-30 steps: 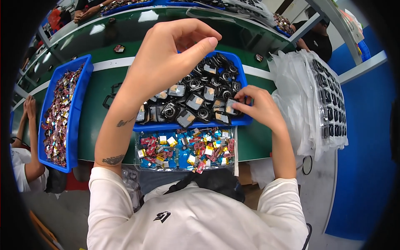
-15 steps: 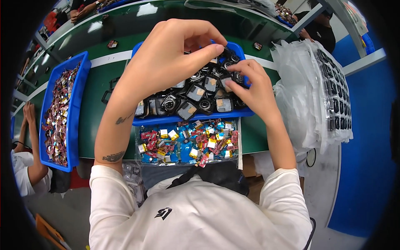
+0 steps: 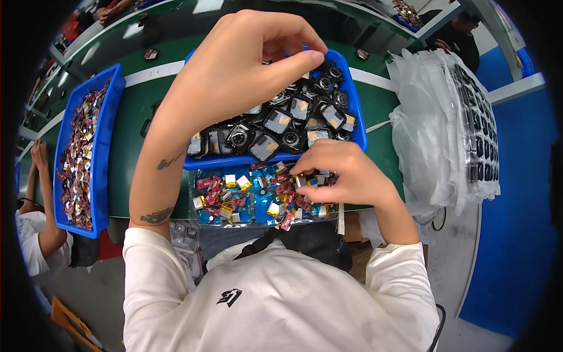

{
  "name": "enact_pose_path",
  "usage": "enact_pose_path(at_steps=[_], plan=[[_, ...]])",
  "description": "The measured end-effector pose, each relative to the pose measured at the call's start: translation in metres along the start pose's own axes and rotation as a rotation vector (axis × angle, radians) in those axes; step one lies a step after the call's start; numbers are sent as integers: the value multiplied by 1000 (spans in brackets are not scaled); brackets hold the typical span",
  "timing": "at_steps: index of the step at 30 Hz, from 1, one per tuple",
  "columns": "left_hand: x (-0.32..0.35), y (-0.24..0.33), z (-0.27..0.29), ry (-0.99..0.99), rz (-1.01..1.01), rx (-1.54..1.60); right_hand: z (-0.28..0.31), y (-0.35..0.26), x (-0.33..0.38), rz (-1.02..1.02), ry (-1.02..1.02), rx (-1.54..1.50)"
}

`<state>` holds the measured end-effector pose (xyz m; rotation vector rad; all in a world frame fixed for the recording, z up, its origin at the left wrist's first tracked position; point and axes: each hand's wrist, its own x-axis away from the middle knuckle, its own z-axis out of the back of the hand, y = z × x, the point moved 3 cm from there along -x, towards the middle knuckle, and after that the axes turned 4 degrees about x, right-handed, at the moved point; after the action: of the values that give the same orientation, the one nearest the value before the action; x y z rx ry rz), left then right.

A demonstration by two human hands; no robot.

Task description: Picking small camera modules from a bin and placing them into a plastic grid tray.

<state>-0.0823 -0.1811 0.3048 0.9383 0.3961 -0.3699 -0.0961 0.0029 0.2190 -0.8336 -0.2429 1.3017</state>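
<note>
My left hand [image 3: 252, 64] hangs over a blue bin [image 3: 365, 126] heaped with black watch-like cases [image 3: 264, 146]. Its fingers are curled, thumb and index tips close together; what they hold, if anything, is hidden. My right hand [image 3: 349, 176] is lowered over a clear plastic tray [image 3: 246, 225] in front of the bin. Its thumb and index finger close round a small silver and yellow battery [image 3: 300, 181]. Small red circuit boards [image 3: 287, 220] and more batteries lie mixed on blue film in the tray.
Left of me stands a long blue bin [image 3: 111, 111] full of small boards. To the right is a stack of trays [image 3: 475, 135] of black parts beside white plastic wrap [image 3: 419, 123]. Another person's hands [image 3: 40, 157] rest at far left. Loose boards [image 3: 151, 54] lie on the green table [image 3: 132, 146].
My right hand has moved from the black cases in the bin down to the front tray. My left hand has shifted slightly away and stays curled above the bin.
</note>
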Motion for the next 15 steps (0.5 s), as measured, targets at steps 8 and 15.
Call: enact_pose_path(at_steps=[8,15], plan=[[0,6,1,-4,-11,64,59,10,-32,-198,456,-783],[2,9,16,231,52,315,89,-3,-87,-23,561,-946]])
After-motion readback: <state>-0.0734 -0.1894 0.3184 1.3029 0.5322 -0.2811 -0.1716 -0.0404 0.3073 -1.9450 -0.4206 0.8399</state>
